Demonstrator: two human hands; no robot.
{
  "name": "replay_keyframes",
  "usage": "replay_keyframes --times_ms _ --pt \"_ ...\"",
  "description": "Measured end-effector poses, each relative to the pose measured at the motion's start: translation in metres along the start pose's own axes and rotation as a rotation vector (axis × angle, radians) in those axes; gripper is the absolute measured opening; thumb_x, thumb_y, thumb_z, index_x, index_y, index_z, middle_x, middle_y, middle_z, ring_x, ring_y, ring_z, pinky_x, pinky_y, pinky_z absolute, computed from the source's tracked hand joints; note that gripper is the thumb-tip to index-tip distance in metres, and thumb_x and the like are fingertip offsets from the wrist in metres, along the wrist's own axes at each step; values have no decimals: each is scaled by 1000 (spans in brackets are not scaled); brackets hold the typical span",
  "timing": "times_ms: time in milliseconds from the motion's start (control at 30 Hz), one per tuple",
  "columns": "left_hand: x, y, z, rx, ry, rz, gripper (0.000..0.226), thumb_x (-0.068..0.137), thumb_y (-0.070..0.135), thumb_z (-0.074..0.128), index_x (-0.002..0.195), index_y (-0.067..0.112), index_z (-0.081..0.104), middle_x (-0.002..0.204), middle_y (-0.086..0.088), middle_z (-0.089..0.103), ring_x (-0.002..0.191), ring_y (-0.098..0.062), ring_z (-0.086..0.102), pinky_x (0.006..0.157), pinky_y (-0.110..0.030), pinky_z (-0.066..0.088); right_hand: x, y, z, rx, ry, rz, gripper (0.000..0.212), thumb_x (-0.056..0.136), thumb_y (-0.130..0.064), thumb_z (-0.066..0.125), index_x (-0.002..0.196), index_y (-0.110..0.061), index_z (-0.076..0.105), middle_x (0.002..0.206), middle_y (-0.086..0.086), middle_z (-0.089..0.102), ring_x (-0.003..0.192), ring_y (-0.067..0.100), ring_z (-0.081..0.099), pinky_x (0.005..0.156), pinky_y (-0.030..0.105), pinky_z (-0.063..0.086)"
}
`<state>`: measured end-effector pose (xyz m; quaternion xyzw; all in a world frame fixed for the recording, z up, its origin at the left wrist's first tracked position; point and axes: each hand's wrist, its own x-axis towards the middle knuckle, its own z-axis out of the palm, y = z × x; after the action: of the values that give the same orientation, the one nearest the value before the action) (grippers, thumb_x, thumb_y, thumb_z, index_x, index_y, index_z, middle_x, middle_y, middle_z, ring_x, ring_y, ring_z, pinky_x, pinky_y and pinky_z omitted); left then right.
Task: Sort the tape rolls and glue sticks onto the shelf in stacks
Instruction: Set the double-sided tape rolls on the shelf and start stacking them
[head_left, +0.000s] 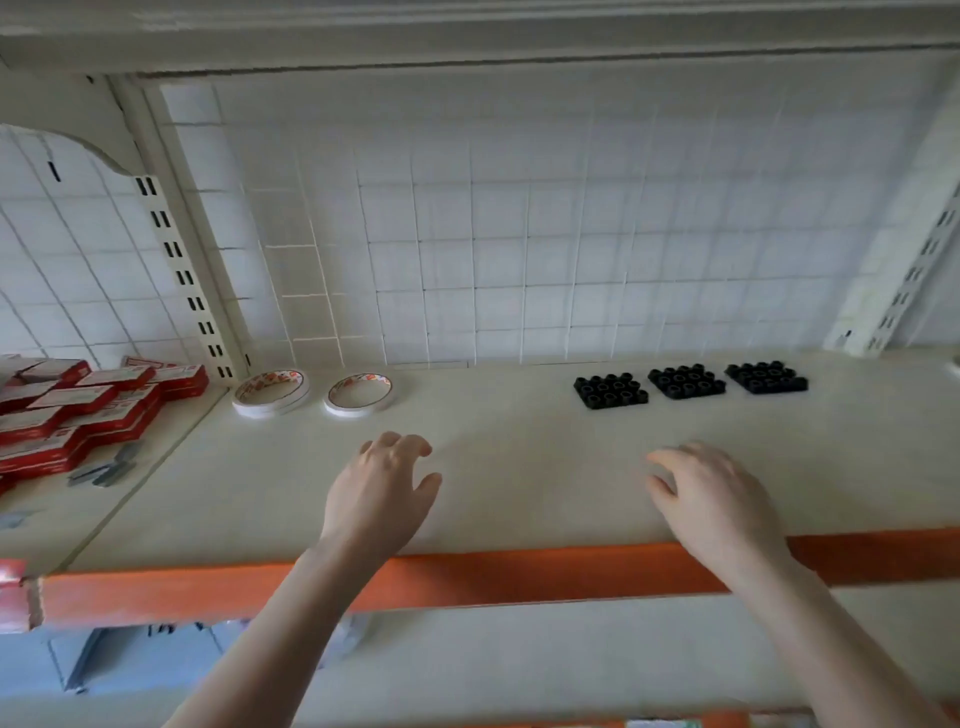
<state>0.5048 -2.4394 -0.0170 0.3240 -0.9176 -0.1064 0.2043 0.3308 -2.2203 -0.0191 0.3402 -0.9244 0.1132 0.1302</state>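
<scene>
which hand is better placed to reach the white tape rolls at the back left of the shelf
Left. The left hand hovers just in front of the two white tape roll stacks; the right hand sits nearer the black studded blocks.

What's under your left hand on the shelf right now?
Only bare shelf shows around the left hand, which hovers with fingers loosely curled and holds nothing. The patch directly beneath the palm is covered. The two tape roll stacks sit farther back.

Stationery shop, slotted shelving uprights (179, 270), orange-edged shelf (467, 577), stacked boxes (78, 410)
</scene>
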Motion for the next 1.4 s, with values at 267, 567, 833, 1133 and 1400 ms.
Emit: replay_keyframes --times_ms 267,567,833,1133,1400 --pt "5 129 40 -26 10 95 33 91 36 52 122 25 54 126 4 52 117 -17 46 83 -31 40 -10 136 -13 -17 108 125 24 92 -26 47 102 -13 64 102 3 62 95 22 56 79 32 45" --pt "8 322 105 -103 60 108 32 90 36 54 120 23 56 127 3 53 117 -16 47 84 -31 42 -1 331 -43 -10 195 56 8 81 -15 62 80 -8 67 80 9 65 74 31 60 64 37 50" --pt "26 415 131 -117 48 159 32 91 37 53 121 26 55 128 6 52 116 -15 48 84 -30 43 8 423 -57 43 364 46 4 73 -9 71 75 -10 68 70 6 63 61 26 58 48 29 47" --pt "54 471 160 -165 47 309 32 90 35 55 120 25 57 124 5 55 117 -16 48 86 -27 39 6 474 -53 0 461 31 13 71 -11 77 82 -8 71 69 4 64 61 22 58 50 29 48" --pt "58 499 171 -151 46 237 30 89 34 57 117 23 59 120 4 57 114 -16 50 85 -26 39 23 499 -47 -32 378 -70 11 69 -17 78 69 -12 68 62 0 58 58 18 55 51 30 49"
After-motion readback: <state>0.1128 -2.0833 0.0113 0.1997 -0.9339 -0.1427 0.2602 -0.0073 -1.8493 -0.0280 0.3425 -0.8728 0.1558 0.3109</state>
